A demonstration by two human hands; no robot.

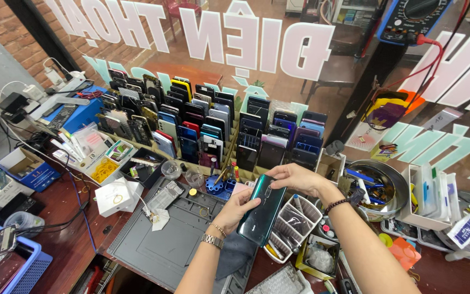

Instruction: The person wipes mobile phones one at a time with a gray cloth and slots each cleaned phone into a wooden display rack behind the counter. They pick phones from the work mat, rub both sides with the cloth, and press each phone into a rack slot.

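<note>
Far to the left of the hands, a blue basket [25,267] sits at the edge of the tabletop [69,239] with a phone lying on it. A little closer, a small white box [116,197] rests on the dark wood. Just left of the hands lies a grey work mat [164,239], and a small circuit part [161,198] sits at its top end.

The left hand [236,209] is curled around the lower side of a dark green phone [261,209]. Its fingers press on the shiny back. A metal watch band is on that wrist.

The phone is held up in the air between both hands, above the mat's right edge. It is tilted, with its back to the camera.

The right hand [295,177] grips the top end of the phone, fingers bent over the edge. A bead bracelet is on that wrist.

Behind the hands, a big rack of phones [213,128] stands in rows. Under the phone is a white divided tray [295,220] with small tools. To the right of the hands sits a round metal bowl [393,182] full of tools, and past it stands a white holder [431,198] with flat packs.
</note>
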